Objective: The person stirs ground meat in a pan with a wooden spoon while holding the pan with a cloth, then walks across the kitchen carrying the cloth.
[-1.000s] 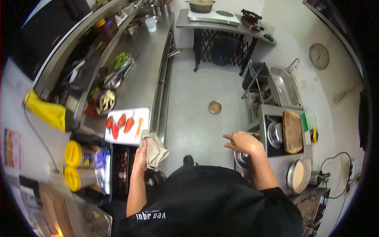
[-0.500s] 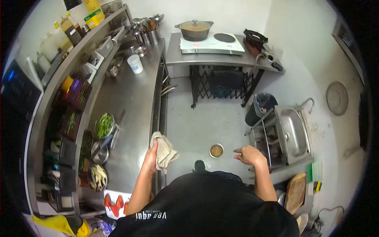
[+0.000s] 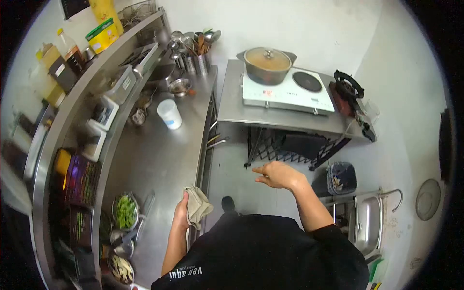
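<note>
My left hand is closed on a folded beige cloth, beside the front edge of the steel counter. Held out over the floor, my right hand has its index finger stretched forward and nothing in it. Ahead of that hand, a lidded pot sits on the left plate of a white double hot plate. The glass lid is on the pot, and its right plate is uncovered.
A white tub stands on the counter. Nearer me are a bowl of green vegetables and a bowl of pale slices. Right of the hot plate is a black-topped burner. A bin and a sink lie to the right.
I have moved forward, so the hot plate and pot are nearer. My right hand has swung forward and left. The cloth stays in my left hand. The bowl on the floor has left view.
</note>
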Tool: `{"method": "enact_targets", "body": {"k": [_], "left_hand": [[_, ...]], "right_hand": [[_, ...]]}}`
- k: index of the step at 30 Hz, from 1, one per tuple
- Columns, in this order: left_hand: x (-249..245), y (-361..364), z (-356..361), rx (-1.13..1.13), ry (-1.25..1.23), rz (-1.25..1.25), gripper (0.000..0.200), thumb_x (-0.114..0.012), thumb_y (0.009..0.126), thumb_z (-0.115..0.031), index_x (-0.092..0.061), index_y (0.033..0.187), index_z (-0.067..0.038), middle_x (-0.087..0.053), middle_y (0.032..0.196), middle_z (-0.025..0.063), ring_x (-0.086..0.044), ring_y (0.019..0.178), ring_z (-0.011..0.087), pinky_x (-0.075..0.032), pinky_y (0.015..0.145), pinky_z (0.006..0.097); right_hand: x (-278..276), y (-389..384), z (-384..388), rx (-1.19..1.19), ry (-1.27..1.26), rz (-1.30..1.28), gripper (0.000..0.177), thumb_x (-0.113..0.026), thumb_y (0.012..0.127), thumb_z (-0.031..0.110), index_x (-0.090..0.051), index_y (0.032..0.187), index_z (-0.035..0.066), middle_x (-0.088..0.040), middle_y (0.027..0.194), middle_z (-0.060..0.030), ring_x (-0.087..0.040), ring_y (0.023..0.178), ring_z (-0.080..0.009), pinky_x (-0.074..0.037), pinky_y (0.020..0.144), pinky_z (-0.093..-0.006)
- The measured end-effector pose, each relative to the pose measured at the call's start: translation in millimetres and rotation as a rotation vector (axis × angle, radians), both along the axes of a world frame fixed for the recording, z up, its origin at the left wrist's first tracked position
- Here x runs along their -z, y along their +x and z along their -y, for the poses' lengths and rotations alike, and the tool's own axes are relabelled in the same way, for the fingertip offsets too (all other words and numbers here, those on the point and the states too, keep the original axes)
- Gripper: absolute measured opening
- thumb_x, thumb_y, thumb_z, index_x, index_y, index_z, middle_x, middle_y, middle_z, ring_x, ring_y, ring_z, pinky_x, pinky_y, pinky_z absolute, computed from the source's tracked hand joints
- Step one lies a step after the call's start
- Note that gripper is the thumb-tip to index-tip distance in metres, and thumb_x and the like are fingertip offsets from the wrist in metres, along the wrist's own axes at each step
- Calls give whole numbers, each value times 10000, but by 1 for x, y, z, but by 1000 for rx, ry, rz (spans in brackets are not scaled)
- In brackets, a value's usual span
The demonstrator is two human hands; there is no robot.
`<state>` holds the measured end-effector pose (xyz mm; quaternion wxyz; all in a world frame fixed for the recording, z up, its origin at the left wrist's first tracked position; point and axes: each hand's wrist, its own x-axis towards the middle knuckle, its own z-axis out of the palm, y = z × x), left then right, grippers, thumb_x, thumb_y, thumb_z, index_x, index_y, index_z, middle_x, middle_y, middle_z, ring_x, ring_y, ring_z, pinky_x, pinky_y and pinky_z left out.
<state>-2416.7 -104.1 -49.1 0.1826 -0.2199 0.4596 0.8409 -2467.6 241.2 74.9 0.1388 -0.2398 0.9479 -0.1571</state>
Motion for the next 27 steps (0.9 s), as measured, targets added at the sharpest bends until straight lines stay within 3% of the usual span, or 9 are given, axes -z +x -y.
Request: {"method": "enact_targets", "body": {"k": [4, 10, 12, 16, 18, 20, 24, 26, 27], "left_hand": [[-14, -102, -15, 3, 24, -35, 587, -443, 909, -493, -466, 1226, 0, -595, 1076, 148, -626, 908, 256, -536, 761, 368], [-42, -217, -42, 41, -215, -61, 632, -527, 870, -499, -516, 1149, 68, -611, 1034, 157, -626, 881, 214, -516, 718, 320], [-51, -243, -53, 20, -198, -77, 630, -565, 853, -480, -508, 1145, 75, -608, 1036, 169, -625, 886, 215, -519, 723, 311], [-61, -270, -79, -77, -260, -10, 562, -582, 860, -417, -498, 1151, 57, -615, 994, 139, -638, 817, 216, -534, 690, 309], [-61, -274, -94, -254, -209, -107, 544, -580, 868, -394, -485, 1169, 49, -608, 1001, 129, -636, 811, 211, -534, 689, 312], [-66, -281, -112, -308, -222, -69, 529, -570, 869, -411, -520, 1107, 60, -620, 954, 147, -643, 746, 205, -539, 624, 314], [-87, -304, -136, -378, -347, 24, 621, -574, 871, -413, -433, 1235, 70, -572, 1112, 156, -594, 959, 202, -494, 805, 299], [-106, -309, -147, -410, -649, 72, 739, -577, 860, -446, -349, 1309, 95, -499, 1244, 215, -500, 1142, 238, -358, 997, 316], [-104, -294, -144, -464, -655, 117, 739, -577, 860, -446, -349, 1309, 95, -499, 1244, 215, -500, 1142, 238, -358, 997, 316]], "right_hand": [[-36, -85, -11, -39, 222, 169, 384, -525, 881, 328, -572, 1180, 90, -629, 952, -196, -588, 894, -378, -466, 797, -432], [-76, -221, -74, 70, -87, -239, 228, -545, 868, 173, -646, 1011, 27, -632, 907, -163, -604, 838, -335, -478, 752, -381], [-87, -282, -103, 127, -222, -265, 216, -529, 857, 176, -676, 887, 21, -633, 952, -188, -612, 880, -315, -471, 804, -390], [-103, -411, -152, 367, -175, -293, 306, -604, 822, 313, -689, 824, 19, -641, 787, -218, -628, 749, -330, -471, 679, -388], [-74, -494, -187, 328, -135, -320, 333, -615, 809, 343, -680, 823, 17, -640, 799, -215, -621, 771, -344, -468, 693, -404], [-57, -550, -203, 373, -26, -468, 400, -630, 816, 347, -631, 1084, 50, -633, 963, -226, -612, 867, -349, -478, 758, -393], [-36, -620, -221, 274, 98, -277, 507, -665, 778, 382, -586, 1166, 66, -637, 988, -213, -626, 916, -308, -482, 783, -406], [-19, -652, -227, 255, -65, -76, 530, -699, 741, 405, -591, 1187, 141, -663, 972, -169, -641, 951, -242, -486, 870, -332], [-6, -665, -198, 192, -65, -48, 530, -699, 741, 405, -591, 1187, 141, -663, 972, -169, -641, 951, -242, -486, 870, -332]]}}
